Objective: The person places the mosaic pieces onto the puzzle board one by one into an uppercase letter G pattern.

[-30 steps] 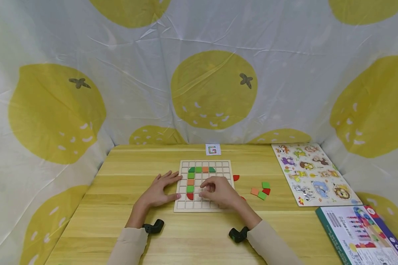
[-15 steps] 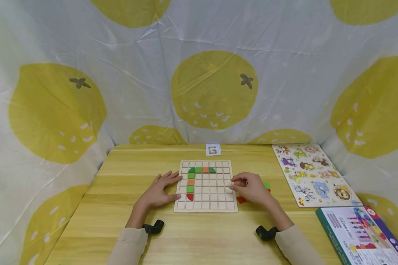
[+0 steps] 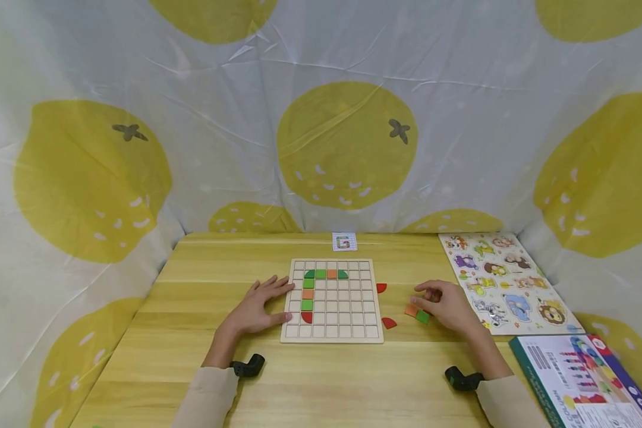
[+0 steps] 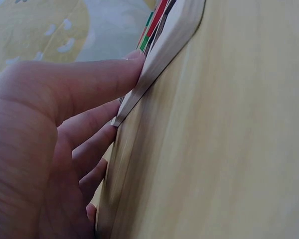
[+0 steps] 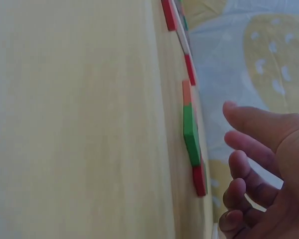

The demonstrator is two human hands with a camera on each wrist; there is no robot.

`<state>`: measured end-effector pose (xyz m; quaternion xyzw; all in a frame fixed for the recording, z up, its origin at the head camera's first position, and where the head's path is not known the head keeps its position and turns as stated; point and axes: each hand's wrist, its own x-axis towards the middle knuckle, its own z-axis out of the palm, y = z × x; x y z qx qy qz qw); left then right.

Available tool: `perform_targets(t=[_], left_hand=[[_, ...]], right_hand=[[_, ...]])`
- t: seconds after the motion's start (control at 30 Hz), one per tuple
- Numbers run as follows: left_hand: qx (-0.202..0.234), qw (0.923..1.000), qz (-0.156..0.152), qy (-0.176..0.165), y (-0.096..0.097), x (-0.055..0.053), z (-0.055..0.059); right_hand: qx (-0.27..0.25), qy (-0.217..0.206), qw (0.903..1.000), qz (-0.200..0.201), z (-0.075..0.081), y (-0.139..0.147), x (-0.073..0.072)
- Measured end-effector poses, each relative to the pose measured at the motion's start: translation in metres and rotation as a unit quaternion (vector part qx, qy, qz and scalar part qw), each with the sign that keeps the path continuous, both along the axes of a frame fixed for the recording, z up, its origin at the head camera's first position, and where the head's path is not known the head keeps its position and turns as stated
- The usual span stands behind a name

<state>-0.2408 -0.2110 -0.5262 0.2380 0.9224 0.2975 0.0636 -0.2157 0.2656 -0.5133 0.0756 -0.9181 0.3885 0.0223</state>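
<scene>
The wooden grid board (image 3: pixel 348 306) lies flat on the table, with green, orange and red tiles set in a bent row. My left hand (image 3: pixel 257 306) rests at the board's left edge, fingers spread and thumb on the rim. My right hand (image 3: pixel 444 303) hovers over the loose tiles at the right, an orange square tile (image 3: pixel 411 310) and a green square tile (image 3: pixel 422 317) beside its fingertips. In the right wrist view the right hand's thumb and fingers are apart with nothing between them. A red tile (image 5: pixel 199 180) there is hidden under the hand in the head view.
Two red quarter-round tiles (image 3: pixel 389 323) lie just right of the board. A small pattern card (image 3: pixel 345 241) is behind it. At the right are an animal puzzle board (image 3: pixel 505 279) and a colourful box (image 3: pixel 583 380). A lemon-print curtain (image 3: pixel 348 142) hangs behind the table.
My right hand has moved right from over the board to the loose tiles, uncovering the board's right side and the red quarter-round tiles. The left hand has stayed in place.
</scene>
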Motion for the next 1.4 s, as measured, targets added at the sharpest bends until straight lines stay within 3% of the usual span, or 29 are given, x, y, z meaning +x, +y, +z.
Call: perform_targets(t=[0.47,1.0,1.4], left_hand=[[0.004,1.0000,0.002,-0.004,0.002,0.001,0.002],[0.000,1.0000,0.002,0.000,0.001,0.000,0.001],[0.006,1.0000,0.002,-0.003,0.001,0.000,0.001]], right_hand=[[0.046,-0.008,0.9978,-0.046,-0.007,0.024,-0.001],[0.032,-0.042,0.9986,-0.003,-0.005,0.026,-0.008],[0.024,-0.037,0.9989,-0.017,-0.012,0.029,-0.011]])
